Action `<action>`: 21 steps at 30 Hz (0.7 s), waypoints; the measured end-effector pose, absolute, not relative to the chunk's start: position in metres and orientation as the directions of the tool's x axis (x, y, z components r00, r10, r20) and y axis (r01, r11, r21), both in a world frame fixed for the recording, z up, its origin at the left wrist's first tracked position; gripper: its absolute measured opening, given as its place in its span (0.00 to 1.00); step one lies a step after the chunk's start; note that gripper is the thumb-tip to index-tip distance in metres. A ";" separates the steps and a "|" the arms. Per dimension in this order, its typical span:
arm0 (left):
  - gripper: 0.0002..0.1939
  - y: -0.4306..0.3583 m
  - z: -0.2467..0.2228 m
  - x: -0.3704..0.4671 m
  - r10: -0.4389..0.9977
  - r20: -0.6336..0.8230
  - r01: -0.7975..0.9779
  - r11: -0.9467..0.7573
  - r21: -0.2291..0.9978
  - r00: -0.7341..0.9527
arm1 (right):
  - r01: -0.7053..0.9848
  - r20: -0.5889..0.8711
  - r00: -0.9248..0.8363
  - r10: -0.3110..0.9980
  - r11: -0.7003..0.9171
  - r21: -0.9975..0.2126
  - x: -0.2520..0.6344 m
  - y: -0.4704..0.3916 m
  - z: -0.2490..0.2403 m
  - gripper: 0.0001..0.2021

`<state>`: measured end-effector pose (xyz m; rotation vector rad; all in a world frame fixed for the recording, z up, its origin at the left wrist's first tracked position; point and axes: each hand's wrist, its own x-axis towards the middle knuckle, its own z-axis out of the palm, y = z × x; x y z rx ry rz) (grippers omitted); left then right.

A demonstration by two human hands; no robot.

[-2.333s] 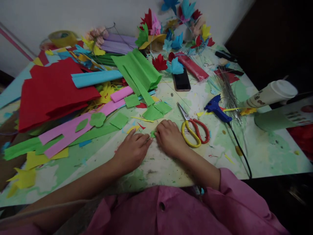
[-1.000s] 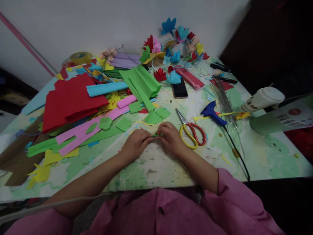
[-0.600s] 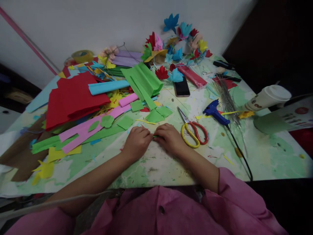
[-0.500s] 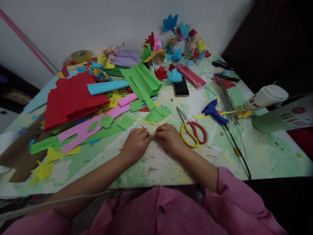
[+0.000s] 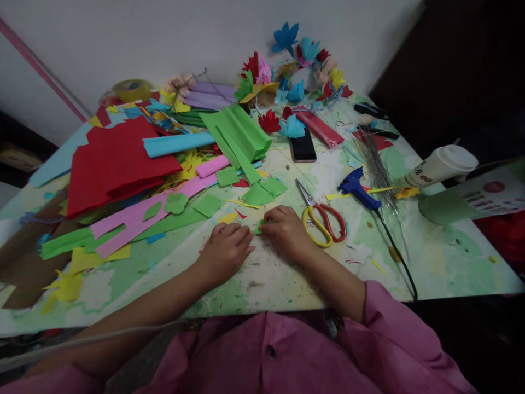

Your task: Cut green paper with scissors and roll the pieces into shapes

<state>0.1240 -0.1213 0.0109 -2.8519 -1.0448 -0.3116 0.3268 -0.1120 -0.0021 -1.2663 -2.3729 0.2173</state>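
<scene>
Near the table's front middle, my right hand (image 5: 286,232) is closed on a small green paper piece (image 5: 258,227), whose left part sticks out beyond the fingertips. Just left of it, my left hand (image 5: 226,253) hovers low or rests on the table, its fingers curled and close together; whether it holds anything is hidden. Scissors (image 5: 324,221) with one yellow and one red handle lie right of my right hand, blades pointing up and left. Behind the hands lie green paper pieces (image 5: 264,190), a yellow strip and red scraps.
Red paper (image 5: 118,164), pink paper (image 5: 135,219) and green crepe paper (image 5: 241,131) cover the left. A phone (image 5: 303,146) lies before paper flowers (image 5: 296,90). Rightward are a blue glue gun (image 5: 359,189) with a black cord, wires (image 5: 377,164) and a white cup (image 5: 441,164).
My left hand has drawn slightly left, away from my right hand, uncovering more of the green piece and a yellow scrap behind. The view has shifted slightly.
</scene>
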 end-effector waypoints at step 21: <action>0.11 -0.120 0.013 0.126 0.596 0.223 0.617 -0.786 -0.034 0.772 | 0.777 0.186 -0.420 0.888 0.458 -0.432 0.316 -0.104 0.003 0.09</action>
